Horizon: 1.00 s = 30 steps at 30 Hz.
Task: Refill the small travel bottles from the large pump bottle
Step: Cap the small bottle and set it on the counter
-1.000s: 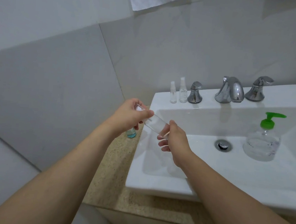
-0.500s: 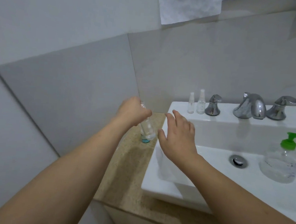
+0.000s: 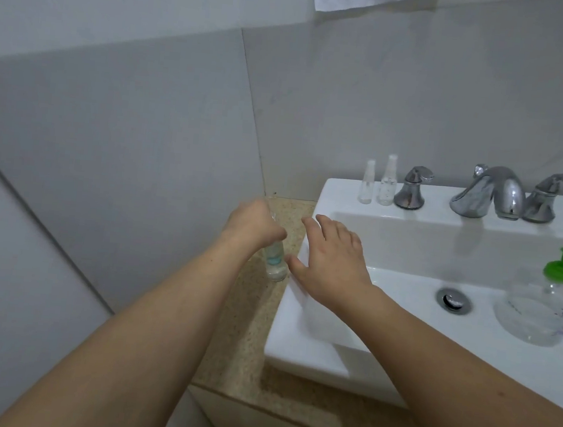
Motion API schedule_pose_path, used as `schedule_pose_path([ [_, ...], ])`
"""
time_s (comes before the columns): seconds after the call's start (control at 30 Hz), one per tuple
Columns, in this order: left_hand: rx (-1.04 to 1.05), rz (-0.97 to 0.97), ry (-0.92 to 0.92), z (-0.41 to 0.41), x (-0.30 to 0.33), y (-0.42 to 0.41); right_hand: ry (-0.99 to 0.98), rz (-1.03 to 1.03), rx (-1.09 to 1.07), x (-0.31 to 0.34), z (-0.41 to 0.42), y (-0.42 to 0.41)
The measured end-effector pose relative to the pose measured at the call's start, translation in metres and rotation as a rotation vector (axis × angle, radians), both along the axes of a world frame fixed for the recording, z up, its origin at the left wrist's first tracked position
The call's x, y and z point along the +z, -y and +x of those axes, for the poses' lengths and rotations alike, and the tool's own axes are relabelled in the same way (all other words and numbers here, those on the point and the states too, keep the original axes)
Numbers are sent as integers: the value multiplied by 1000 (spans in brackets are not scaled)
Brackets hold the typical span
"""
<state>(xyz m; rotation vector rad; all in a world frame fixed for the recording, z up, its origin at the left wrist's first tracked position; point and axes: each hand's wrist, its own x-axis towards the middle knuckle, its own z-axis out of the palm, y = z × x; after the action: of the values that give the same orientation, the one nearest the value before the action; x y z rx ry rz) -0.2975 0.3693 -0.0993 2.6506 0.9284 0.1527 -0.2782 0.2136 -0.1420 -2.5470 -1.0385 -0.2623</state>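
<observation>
1. No writing can be read on any bottle.
2. The left hand point(image 3: 251, 222) has its fingers curled round the top of a clear travel bottle point(image 3: 275, 260) standing on the counter point(image 3: 256, 317) beside the sink point(image 3: 299, 332).
3. The right hand point(image 3: 332, 259) hovers with fingers point(image 3: 327, 225) spread, holding nothing.
4. The pump bottle point(image 3: 539, 307) sits in the basin.

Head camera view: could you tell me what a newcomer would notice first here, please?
Probably the two bare forearms meeting at the sink's left edge: the left hand grips a small clear bottle standing on the speckled counter, the right hand open beside it. Next, the green-topped pump bottle standing in the basin at right.
</observation>
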Motion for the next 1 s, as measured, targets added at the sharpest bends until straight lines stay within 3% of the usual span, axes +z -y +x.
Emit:
schedule_pose_path([
  [0.5,-11,131,-8,-14,25,19,-104,2,-44,19,-1,32],
  [0.7,-177,161,52,-12,42,62,-115,-1,-93,35,0,74],
  [1.0,-382,51,76,6,26,156,-242,-14,-232,38,17,177],
])
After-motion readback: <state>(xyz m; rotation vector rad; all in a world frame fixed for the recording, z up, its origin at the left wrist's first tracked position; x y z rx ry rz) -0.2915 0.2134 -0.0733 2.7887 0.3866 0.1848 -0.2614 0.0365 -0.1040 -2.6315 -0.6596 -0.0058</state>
